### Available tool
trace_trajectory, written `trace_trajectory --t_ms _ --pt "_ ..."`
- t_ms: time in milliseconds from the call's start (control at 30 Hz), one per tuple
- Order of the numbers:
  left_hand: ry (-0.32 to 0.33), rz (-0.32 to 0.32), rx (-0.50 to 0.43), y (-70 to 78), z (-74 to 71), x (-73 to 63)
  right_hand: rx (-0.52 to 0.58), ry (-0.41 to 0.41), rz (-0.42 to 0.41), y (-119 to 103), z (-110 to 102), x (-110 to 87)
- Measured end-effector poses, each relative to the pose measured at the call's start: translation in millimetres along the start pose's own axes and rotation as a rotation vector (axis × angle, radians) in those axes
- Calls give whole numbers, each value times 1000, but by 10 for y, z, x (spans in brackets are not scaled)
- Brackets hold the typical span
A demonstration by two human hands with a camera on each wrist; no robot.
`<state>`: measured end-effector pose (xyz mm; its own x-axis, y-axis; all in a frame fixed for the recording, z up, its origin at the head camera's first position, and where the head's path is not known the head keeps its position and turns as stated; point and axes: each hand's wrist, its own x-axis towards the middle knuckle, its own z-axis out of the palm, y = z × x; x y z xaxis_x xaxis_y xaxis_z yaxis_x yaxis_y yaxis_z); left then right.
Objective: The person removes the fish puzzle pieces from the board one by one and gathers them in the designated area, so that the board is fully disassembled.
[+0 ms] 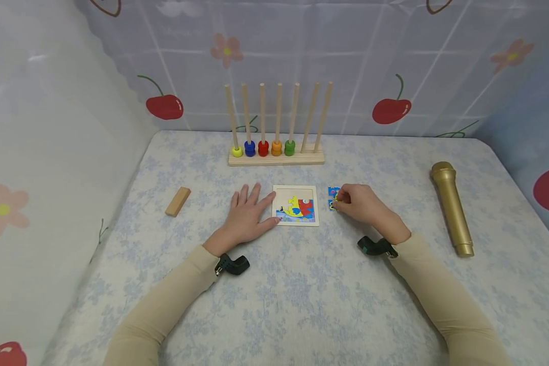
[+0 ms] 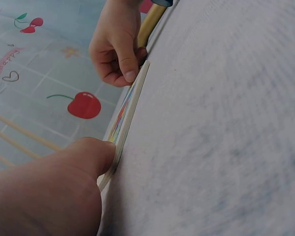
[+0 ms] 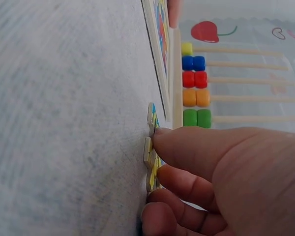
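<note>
My left hand (image 1: 246, 216) lies flat with its fingers spread. Its thumb and index fingertip touch the left side of a square wooden puzzle tray (image 1: 302, 192). Joined pieces (image 1: 304, 208) in red, yellow and blue fill the tray's lower right part, and bare wood shows above them. Just right of the tray, my right hand (image 1: 363, 203) pinches a small puzzle piece (image 3: 147, 151) between thumb and fingers, low over the tabletop. Other loose blue and yellow pieces (image 1: 333, 191) lie by the fingertips, partly hidden by the hand.
Behind the tray stands a wooden peg rack (image 1: 274, 160) with coloured beads on several of its upright pegs. A small wooden block (image 1: 177, 202) lies to the left. Toward the right edge lies a gold microphone (image 1: 452, 208). A patterned cloth covers the table (image 1: 302, 295).
</note>
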<state>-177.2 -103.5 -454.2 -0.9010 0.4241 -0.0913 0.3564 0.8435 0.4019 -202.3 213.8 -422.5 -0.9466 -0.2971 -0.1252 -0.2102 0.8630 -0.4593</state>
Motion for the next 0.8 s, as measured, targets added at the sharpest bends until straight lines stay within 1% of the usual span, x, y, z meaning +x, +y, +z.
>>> trace_trajectory --t_ms 467,800 --pt "6 3 -10 -8 14 0 -8 10 -11 22 22 2" --pt "3 4 -12 5 -8 -11 42 -10 9 11 -21 -20"
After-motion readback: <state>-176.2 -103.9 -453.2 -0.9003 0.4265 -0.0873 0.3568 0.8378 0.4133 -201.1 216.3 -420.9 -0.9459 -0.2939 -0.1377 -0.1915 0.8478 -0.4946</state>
